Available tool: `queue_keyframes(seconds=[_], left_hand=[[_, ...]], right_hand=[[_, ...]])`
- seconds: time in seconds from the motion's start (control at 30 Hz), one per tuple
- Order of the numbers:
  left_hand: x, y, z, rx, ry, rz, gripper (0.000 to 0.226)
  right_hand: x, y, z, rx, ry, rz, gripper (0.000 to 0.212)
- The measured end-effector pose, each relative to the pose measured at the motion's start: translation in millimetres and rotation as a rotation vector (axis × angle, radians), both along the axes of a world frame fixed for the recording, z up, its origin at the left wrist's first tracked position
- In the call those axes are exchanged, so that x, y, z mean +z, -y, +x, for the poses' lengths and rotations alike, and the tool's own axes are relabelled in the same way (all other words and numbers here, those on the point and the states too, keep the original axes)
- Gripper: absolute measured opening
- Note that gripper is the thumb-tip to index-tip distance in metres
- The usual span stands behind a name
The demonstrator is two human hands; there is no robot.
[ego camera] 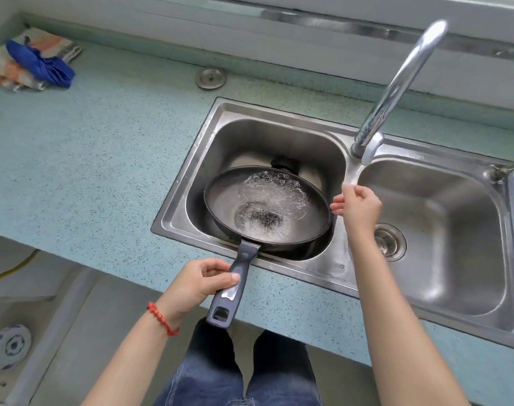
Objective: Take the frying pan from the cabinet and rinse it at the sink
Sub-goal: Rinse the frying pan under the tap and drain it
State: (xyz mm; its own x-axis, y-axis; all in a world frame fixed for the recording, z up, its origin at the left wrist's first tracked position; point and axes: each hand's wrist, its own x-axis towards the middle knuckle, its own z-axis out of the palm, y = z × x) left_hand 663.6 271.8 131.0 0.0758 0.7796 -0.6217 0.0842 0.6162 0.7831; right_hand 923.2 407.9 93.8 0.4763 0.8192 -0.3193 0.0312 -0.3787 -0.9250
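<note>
In left sink bowl point(249, 133): frying pan point(267, 209) tilted, rim leaning on near edge, shallow water pooled inside, dark specks at centre. Left hand point(197, 284) grips handle point(230, 284), fingers curled round it, thumb on top. Right hand point(358, 205) just beside pan's right rim, fingers loosely curled, holding nothing; contact with rim unclear. Tap point(396, 92) spout above divider, no stream visible. Judgement: swirl water over specks, keep handle grip firm, tip pan toward far side so water drains into bowl, not onto table point(88, 159).
</note>
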Motion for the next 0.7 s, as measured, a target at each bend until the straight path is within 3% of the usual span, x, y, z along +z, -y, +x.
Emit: queue_keyframes(seconds=[0.13,0.27,0.57,0.7], left_hand=[[-3.6,-6.4,-4.3,-0.091,0.068,-0.005,0.038],[-9.2,-14.6,-8.9,-0.195,0.136,-0.018,0.012],[-15.5,-24.7,-9.1,-0.321,0.239,-0.067,0.017],[-19.7,-27.5,-4.8,-0.268,0.261,-0.156,0.023]], right_hand=[[24.6,57.5,-35.4,0.138,0.087,-0.006,0.009],[49.1,110.6,-78.5,0.215,0.119,-0.056,0.007],[71.6,159.2,-148.9,0.258,0.069,-0.388,0.034],[77.1,157.2,-163.6,0.289,-0.025,-0.471,0.023]])
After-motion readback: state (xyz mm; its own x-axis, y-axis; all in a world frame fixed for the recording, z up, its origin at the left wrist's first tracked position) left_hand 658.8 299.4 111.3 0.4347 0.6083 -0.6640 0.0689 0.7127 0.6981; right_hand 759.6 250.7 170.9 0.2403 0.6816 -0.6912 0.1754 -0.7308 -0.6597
